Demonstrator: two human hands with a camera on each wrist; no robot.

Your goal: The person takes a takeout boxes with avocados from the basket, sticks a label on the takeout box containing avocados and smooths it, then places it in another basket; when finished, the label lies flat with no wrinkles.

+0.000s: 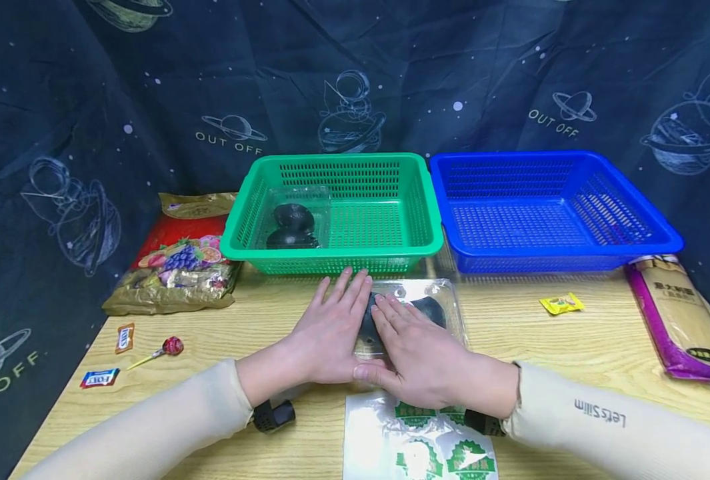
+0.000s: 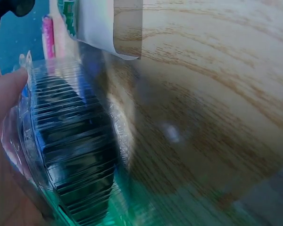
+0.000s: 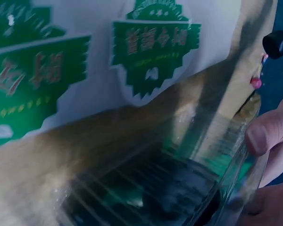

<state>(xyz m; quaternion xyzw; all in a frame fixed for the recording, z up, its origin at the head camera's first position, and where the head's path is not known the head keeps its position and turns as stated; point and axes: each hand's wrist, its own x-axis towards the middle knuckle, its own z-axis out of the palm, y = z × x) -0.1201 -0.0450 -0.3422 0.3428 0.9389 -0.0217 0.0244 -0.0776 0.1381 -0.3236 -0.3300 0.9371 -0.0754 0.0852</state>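
Note:
On the table in front of me lies a clear plastic clamshell box [image 1: 451,291] with dark, glossy, rounded things [image 1: 429,309] inside; I cannot tell their kind. My left hand [image 1: 326,337] lies flat over the left part of its lid, fingers straight. Across the middle rests my right hand [image 1: 423,353], also with straight fingers, its thumb close to the left thumb at the near edge. The ribbed side wall of the box shows in the left wrist view. A sheet of green-and-white stickers [image 1: 367,433] lies on the near side of the box.
Behind stand a green basket [image 1: 331,255], holding another clear box [image 1: 325,200] of dark rounded things, and a blue basket [image 1: 565,251]. At left are a candy bag [image 1: 181,267], wrapped candies [image 1: 125,338] and a lollipop [image 1: 173,345]; at right, a yellow candy [image 1: 561,304] and a noodle pack [image 1: 685,313].

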